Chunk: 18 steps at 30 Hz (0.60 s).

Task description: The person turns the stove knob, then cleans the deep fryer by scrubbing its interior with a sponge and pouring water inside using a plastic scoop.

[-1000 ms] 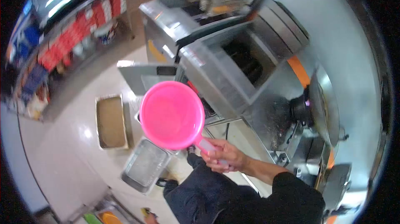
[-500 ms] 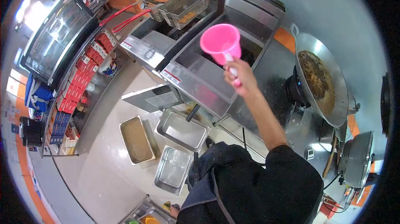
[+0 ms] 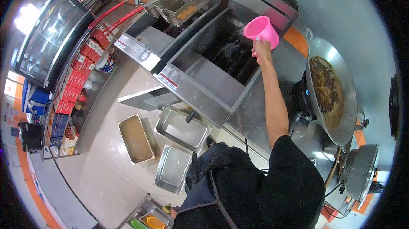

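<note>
My right hand (image 3: 262, 50) is closed around the handle of a pink plastic dipper (image 3: 269, 34). The dipper is tilted, its mouth facing left, over the back right edge of an open deep fryer (image 3: 217, 79). Clear liquid splashes on the dark well inside that fryer, left of the dipper. Low in the view, my left hand (image 3: 174, 212) shows only in part beside my apron. At its fingers is a small yellow-and-green sponge (image 3: 167, 208), which it seems to grip; most of this hand is hidden by my body.
A second fryer (image 3: 149, 43) with wire baskets (image 3: 185, 7) stands to the left. On the right, a large wok (image 3: 313, 43) of bubbling oil sits on a burner. Metal pans (image 3: 172, 169) lie on the floor below an open cabinet door (image 3: 149, 99). Bowls (image 3: 155, 222) sit at bottom.
My right hand has moved the dipper right and toward the back of the fryer. More of the fryer well is uncovered, and a splash now shows in it.
</note>
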{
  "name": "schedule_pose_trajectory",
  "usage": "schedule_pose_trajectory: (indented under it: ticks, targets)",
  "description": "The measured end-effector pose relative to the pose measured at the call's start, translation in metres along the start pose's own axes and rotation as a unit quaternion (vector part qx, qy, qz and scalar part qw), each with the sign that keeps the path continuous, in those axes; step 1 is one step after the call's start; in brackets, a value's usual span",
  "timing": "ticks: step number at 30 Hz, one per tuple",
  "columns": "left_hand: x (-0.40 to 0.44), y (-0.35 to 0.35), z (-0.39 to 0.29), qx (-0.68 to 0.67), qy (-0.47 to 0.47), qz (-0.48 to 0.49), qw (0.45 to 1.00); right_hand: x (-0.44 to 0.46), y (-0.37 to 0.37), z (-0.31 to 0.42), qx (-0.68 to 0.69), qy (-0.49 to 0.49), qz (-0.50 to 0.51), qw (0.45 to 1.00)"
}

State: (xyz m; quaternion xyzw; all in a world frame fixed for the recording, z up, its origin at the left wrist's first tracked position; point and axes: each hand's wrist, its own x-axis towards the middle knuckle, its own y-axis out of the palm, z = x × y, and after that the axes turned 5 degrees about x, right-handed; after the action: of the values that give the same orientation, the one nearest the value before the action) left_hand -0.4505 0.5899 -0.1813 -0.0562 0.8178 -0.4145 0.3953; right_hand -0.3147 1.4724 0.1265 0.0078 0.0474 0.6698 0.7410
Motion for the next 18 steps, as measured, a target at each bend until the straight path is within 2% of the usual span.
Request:
schedule_pose_trajectory:
  ticks: [5,6,7,8,10,11,12,14,18]
  targets:
    - [-0.002,-0.01,-0.004,0.13,0.067,-0.002,0.989,0.028,0.0,0.0,-0.027,-0.005,-0.011,1.0]
    - [-0.001,-0.011,-0.004,0.202,0.117,0.008,0.972,0.03,0.001,0.0,-0.037,-0.016,-0.015,0.999]
    - [-0.003,-0.014,-0.003,0.314,0.226,0.043,0.921,0.032,0.002,0.001,-0.04,-0.014,-0.014,0.999]
    - [-0.006,-0.013,-0.006,0.316,0.224,0.045,0.921,0.035,0.004,0.001,-0.052,-0.014,-0.012,0.998]
    - [-0.014,-0.003,-0.021,0.161,0.092,-0.05,0.981,0.035,0.009,0.004,-0.064,-0.014,-0.009,0.998]
    - [-0.014,-0.002,-0.02,0.08,0.023,-0.097,0.992,0.033,0.013,0.006,-0.068,-0.007,-0.016,0.998]
    - [-0.016,-0.001,-0.019,0.081,0.021,-0.097,0.992,0.03,0.017,0.008,-0.071,-0.001,-0.023,0.997]
    - [-0.011,0.006,-0.011,-0.05,-0.013,-0.083,0.995,0.036,0.022,0.004,-0.092,-0.003,-0.011,0.996]
    - [-0.017,0.007,0.002,-0.122,-0.018,-0.056,0.991,0.035,0.036,0.003,-0.139,-0.004,0.004,0.99]
